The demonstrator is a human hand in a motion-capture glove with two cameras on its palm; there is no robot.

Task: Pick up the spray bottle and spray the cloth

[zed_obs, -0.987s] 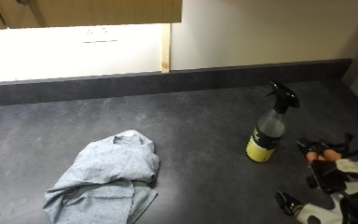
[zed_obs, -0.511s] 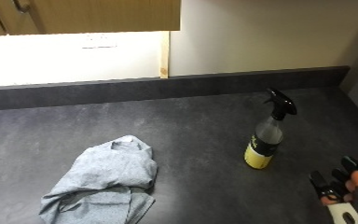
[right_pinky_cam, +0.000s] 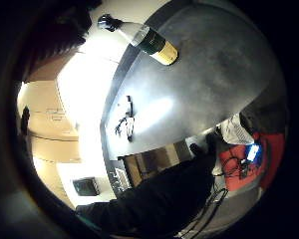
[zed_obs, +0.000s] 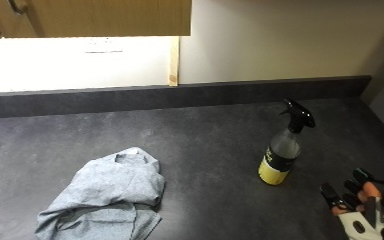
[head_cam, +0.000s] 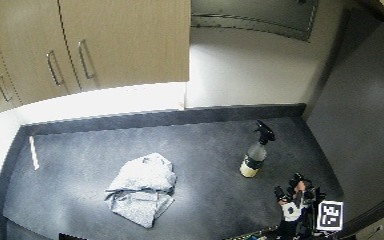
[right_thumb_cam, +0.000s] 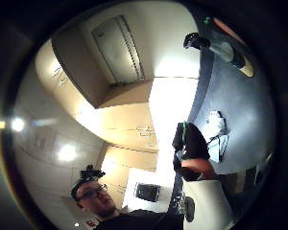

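A spray bottle [zed_obs: 280,155] with a black trigger head, clear body and yellow base stands upright on the dark counter [zed_obs: 205,150], right of the middle. A crumpled grey cloth [zed_obs: 109,197] lies at the front left. My gloved right hand [zed_obs: 362,212] is at the front right corner, a little in front of and to the right of the bottle. Its fingers are spread and hold nothing. The wide outside view shows the same bottle [head_cam: 253,159], cloth [head_cam: 142,186] and hand [head_cam: 294,197]. Both palm views show the bottle [right_pinky_cam: 145,38] [right_thumb_cam: 222,48] standing some way off.
A low dark backsplash [zed_obs: 179,95] runs along the back of the counter, with wooden cupboards [head_cam: 92,45] above it. A grey wall panel [head_cam: 358,135] closes the right side. A white strip [head_cam: 33,152] lies at the far left of the counter.
My hand has dropped lower, toward the front right edge of the counter. The bottle and the cloth have stayed where they were.
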